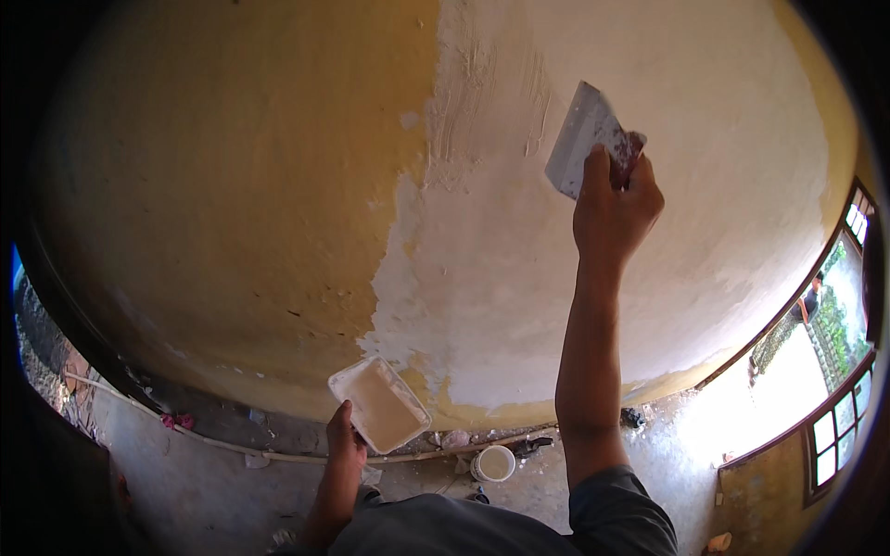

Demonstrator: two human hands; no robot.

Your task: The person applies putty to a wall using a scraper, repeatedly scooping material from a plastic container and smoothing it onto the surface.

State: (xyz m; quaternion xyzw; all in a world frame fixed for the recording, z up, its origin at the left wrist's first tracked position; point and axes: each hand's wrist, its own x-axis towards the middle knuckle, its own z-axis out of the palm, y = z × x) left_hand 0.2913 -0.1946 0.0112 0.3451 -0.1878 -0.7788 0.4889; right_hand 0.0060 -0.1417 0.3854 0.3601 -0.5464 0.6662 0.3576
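My right hand (616, 195) is raised to the wall and closed round a wide putty knife (582, 139). Its grey blade is tilted against or close to the white-coated part of the wall (686, 232); whether it touches I cannot tell. Left of the blade, rough ridges of white filler (473, 102) run beside the bare yellow wall (260, 185). Low down in front of me, my left hand (344, 440) grips a shallow rectangular tray (345, 375) by its edge, thumb on the rim. A pale, smooth layer of filler covers the inside of the tray.
A white bucket (493, 463) stands on the floor near the wall's foot. A long pale pole or pipe (306, 458) lies along the floor beside bits of debris. A bright doorway opens at the right, with a person (813, 298) outside and a paned window (839, 435) nearby.
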